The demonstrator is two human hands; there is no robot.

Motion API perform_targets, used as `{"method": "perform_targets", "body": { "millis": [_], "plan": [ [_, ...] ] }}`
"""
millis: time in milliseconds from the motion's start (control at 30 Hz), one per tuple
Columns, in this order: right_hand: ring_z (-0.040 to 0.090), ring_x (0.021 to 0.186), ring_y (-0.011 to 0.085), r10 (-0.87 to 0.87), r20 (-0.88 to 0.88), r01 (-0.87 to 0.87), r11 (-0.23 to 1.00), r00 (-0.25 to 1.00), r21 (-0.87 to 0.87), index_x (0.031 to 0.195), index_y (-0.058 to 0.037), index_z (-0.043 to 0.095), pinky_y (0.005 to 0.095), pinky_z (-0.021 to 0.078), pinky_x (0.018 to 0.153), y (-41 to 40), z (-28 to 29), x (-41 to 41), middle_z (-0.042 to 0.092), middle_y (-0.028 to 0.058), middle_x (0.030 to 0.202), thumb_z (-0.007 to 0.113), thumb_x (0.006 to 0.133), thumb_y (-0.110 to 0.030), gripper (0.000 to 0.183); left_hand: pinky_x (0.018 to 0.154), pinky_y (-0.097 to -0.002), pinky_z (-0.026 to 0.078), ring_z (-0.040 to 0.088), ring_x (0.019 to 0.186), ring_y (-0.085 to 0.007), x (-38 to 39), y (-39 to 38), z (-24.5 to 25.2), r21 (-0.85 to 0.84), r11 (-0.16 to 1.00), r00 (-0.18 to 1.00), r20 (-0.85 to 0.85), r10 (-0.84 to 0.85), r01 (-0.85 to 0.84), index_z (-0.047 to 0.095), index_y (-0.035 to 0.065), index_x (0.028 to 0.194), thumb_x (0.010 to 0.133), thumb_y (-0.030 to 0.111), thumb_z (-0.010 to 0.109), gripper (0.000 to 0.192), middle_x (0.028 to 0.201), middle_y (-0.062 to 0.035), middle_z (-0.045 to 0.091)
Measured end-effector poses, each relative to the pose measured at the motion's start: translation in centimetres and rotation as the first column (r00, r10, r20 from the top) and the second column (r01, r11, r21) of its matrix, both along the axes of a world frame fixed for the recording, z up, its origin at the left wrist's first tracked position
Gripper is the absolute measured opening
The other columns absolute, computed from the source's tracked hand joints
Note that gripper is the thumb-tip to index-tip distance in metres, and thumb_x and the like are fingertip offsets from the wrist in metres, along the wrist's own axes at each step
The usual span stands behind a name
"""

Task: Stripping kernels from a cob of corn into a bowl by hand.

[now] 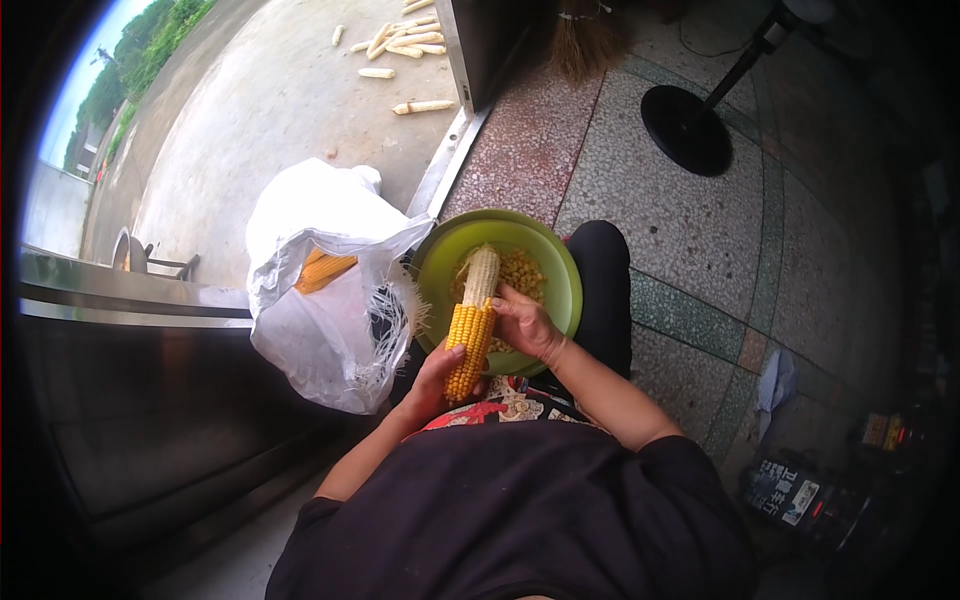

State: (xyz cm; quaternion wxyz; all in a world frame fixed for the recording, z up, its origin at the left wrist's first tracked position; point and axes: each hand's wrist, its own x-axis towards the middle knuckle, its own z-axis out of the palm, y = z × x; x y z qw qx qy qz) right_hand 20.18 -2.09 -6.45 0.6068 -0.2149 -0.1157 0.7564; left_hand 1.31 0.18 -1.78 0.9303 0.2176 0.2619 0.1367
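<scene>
An ear of dried yellow corn (471, 337) is tilted over a green plastic basin (568, 289); its far part is bare pale cob, its near part still bears kernels. My left hand (440, 379) is closed round the near end. My right hand (527, 324) rests against the ear's right side, with the thumb at the edge where kernels meet bare cob; its other fingers are partly hidden. Loose yellow kernels (523, 271) lie in the basin. To the left, a white woven sack (315, 202) with a frayed edge stands open, showing more yellow corn ears (324, 271) inside.
Stripped cobs (409, 37) lie on the concrete outside, beyond the metal door sill (450, 161). A broom (581, 45) and a round black stand base (686, 129) are on the terrazzo floor ahead. A pale cloth (778, 380) and a dark box (795, 495) bearing writing lie at the right.
</scene>
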Motion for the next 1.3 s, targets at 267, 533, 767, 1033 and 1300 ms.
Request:
{"method": "perform_targets", "body": {
  "millis": [267, 533, 767, 1033, 1300],
  "plan": [
    [0.052, 0.103, 0.0217, -0.054, 0.02, 0.057, 0.989, 0.998, -0.138, 0.117, -0.0034, 0.048, 0.0352, 0.0397, 0.092, 0.1, -2.6, -0.5, 0.056, 0.0099, 0.107, 0.052, 0.091, -0.024, 0.034, 0.069, -0.0301, 0.048, 0.057, 0.08, -0.0187, 0.6, -0.4, -1.7, 0.382, 0.923, 0.947, -0.31, 0.081, 0.045, 0.043, 0.0007, 0.122, 0.084, 0.035, 0.055, 0.052, 0.099, -0.0105, 0.056],
    [0.044, 0.118, 0.0269, 0.019, 0.067, -0.016, 0.998, 0.998, -0.053, 0.137, -0.0057, 0.027, 0.0411, 0.0326, 0.101, -0.2, -0.8, -0.3, 0.046, 0.0133, 0.125, 0.052, 0.087, -0.014, 0.057, 0.05, -0.0279, 0.046, 0.055, 0.058, -0.0209, 0.5, -0.3, 0.0, 0.087, 0.996, 0.982, -0.182, 0.042, -0.027, 0.043, 0.0024, 0.115, 0.085, 0.04, 0.051, 0.049, 0.084, -0.0124, 0.056],
    [0.045, 0.116, 0.025, -0.002, 0.041, 0.004, 0.999, 0.999, -0.045, 0.135, -0.0054, 0.03, 0.0395, 0.0341, 0.1, -0.3, -1.1, -0.6, 0.047, 0.0125, 0.124, 0.051, 0.089, -0.016, 0.051, 0.065, -0.0313, 0.05, 0.058, 0.075, -0.0206, 0.6, -0.9, -2.3, 0.458, 0.887, 0.953, -0.292, 0.083, 0.063, 0.04, 0.0015, 0.12, 0.085, 0.034, 0.055, 0.051, 0.096, -0.0125, 0.055],
    [0.048, 0.112, 0.0235, 0.022, -0.071, -0.026, 0.998, 0.997, -0.051, 0.131, -0.0065, 0.036, 0.0394, 0.0365, 0.097, 0.0, -2.5, 0.2, 0.049, 0.0109, 0.12, 0.054, 0.087, -0.021, 0.05, 0.054, -0.0305, 0.047, 0.057, 0.065, -0.0218, 0.3, -0.1, -0.6, 0.135, 0.991, 0.988, -0.152, 0.008, 0.012, 0.043, 0.0036, 0.12, 0.084, 0.039, 0.053, 0.051, 0.093, -0.0123, 0.057],
    [0.047, 0.113, 0.0259, -0.05, 0.063, 0.05, 0.999, 0.997, 0.002, 0.134, -0.0063, 0.031, 0.0417, 0.0364, 0.097, -0.1, -0.5, 0.1, 0.049, 0.0119, 0.121, 0.055, 0.084, -0.015, 0.056, 0.045, -0.0279, 0.041, 0.055, 0.058, -0.022, -0.3, 0.1, -0.8, -0.243, 0.97, 0.999, 0.044, 0.013, -0.002, 0.043, 0.0054, 0.118, 0.085, 0.04, 0.048, 0.048, 0.088, -0.0134, 0.057]
  ]
}}
